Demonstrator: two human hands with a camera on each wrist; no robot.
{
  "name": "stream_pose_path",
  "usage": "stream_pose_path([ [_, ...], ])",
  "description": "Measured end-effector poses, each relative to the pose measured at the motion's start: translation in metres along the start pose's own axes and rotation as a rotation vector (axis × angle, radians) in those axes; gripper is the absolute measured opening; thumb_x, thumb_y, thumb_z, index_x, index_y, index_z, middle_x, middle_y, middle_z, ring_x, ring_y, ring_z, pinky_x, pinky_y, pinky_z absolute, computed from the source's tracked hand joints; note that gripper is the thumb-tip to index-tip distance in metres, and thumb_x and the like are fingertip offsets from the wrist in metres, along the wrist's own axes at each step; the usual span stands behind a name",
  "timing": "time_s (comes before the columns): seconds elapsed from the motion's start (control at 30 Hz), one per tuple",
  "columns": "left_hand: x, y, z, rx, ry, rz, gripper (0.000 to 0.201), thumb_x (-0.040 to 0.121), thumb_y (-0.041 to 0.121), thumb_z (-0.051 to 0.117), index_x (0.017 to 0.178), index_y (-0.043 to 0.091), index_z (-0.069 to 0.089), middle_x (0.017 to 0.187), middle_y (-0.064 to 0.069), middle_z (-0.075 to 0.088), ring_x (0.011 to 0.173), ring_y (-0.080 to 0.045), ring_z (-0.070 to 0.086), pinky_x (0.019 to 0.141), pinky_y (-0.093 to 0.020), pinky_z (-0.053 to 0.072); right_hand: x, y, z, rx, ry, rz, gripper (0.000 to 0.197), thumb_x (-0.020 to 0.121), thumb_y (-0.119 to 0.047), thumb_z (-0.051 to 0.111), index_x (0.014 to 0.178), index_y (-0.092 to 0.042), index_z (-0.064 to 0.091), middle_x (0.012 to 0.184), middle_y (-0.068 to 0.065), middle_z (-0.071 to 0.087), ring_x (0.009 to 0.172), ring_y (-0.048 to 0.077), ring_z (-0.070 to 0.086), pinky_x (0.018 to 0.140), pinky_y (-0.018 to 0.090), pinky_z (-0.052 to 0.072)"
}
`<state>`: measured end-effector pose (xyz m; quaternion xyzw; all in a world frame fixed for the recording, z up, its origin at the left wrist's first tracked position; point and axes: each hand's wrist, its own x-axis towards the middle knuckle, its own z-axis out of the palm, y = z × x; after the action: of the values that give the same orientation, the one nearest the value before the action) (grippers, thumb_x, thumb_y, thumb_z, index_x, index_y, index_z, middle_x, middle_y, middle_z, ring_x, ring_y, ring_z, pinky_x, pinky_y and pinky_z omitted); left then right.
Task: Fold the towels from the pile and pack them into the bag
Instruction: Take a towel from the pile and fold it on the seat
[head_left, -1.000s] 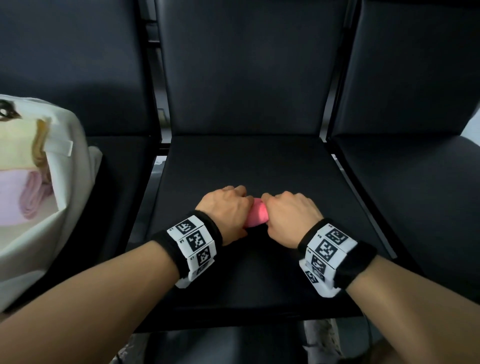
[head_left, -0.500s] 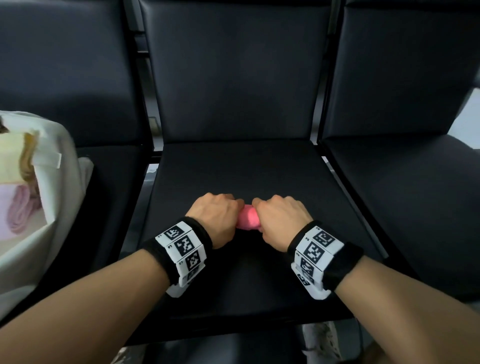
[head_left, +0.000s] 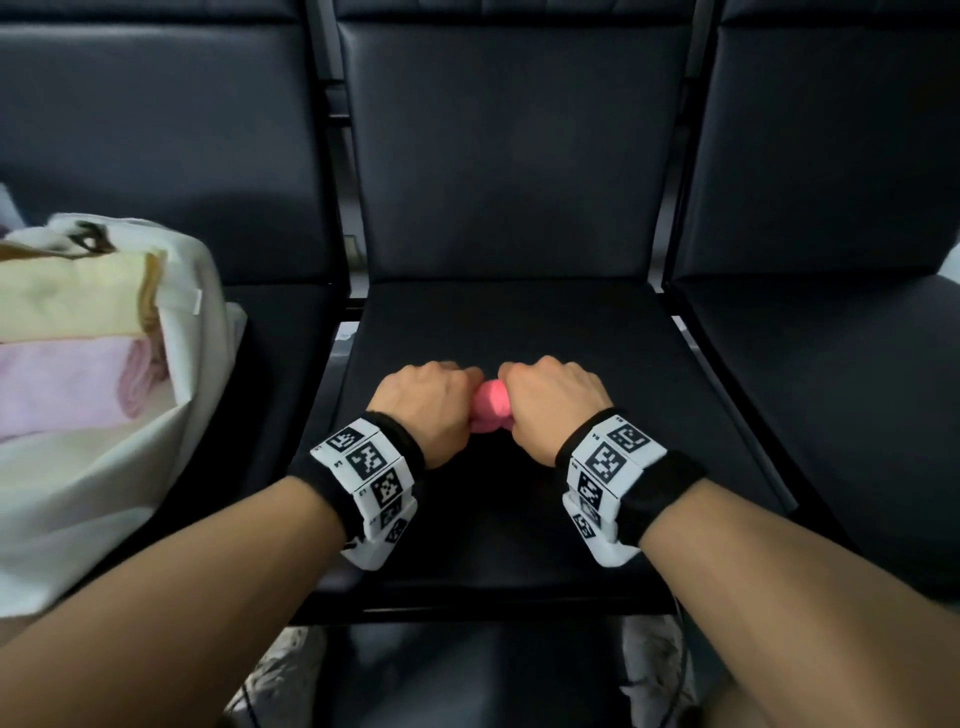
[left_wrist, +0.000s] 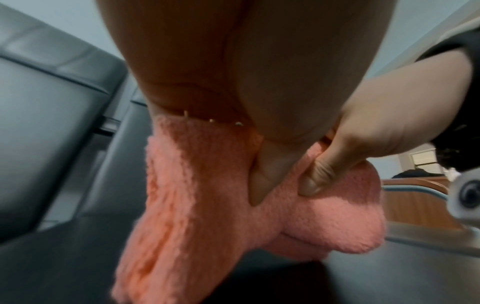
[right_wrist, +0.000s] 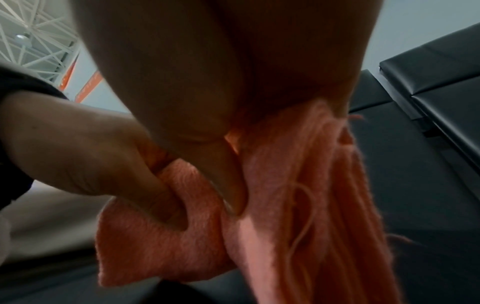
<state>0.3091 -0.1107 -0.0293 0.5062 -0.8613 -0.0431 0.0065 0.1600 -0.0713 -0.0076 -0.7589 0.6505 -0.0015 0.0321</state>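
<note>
A small pink towel (head_left: 491, 405) is bunched between both my hands just above the middle black seat (head_left: 519, 332). My left hand (head_left: 431, 405) grips its left part and my right hand (head_left: 550, 402) grips its right part, knuckles nearly touching. From the left wrist the fluffy pink towel (left_wrist: 197, 205) hangs below my left hand (left_wrist: 257, 181), thumb pressed into it. From the right wrist the pink towel (right_wrist: 298, 205) hangs in folds below my right hand (right_wrist: 228, 185). A white bag (head_left: 119, 467) stands open on the left seat, holding a folded yellow towel (head_left: 67, 296) and a folded light pink towel (head_left: 67, 384).
Three black padded seats stand in a row with backrests behind. The right seat (head_left: 831, 389) lies beside my right hand. A metal gap (head_left: 343, 332) separates the left seat from the middle one. Floor and shoes show below the seat's front edge.
Both hands keep hold of the pink towel and have stayed close together on the middle seat. The head view has shifted a little, showing more of the bag.
</note>
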Motion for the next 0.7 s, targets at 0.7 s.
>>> stream_pose_path([
  [0.7, -0.176, -0.128, -0.074, -0.025, 0.368, -0.293, 0.024, 0.087, 0.038, 0.064, 0.107, 0.028, 0.056, 0.104, 0.002, 0.065, 0.099, -0.032, 0.062, 0.068, -0.038, 0.038, -0.031, -0.182, -0.044, 0.179, 0.194, -0.368, 0.053, 0.083, -0.036, 0.033, 0.129, -0.023, 0.055, 0.111, 0.0, 0.063, 0.095, 0.036, 0.063, 0.074, 0.043, 0.051],
])
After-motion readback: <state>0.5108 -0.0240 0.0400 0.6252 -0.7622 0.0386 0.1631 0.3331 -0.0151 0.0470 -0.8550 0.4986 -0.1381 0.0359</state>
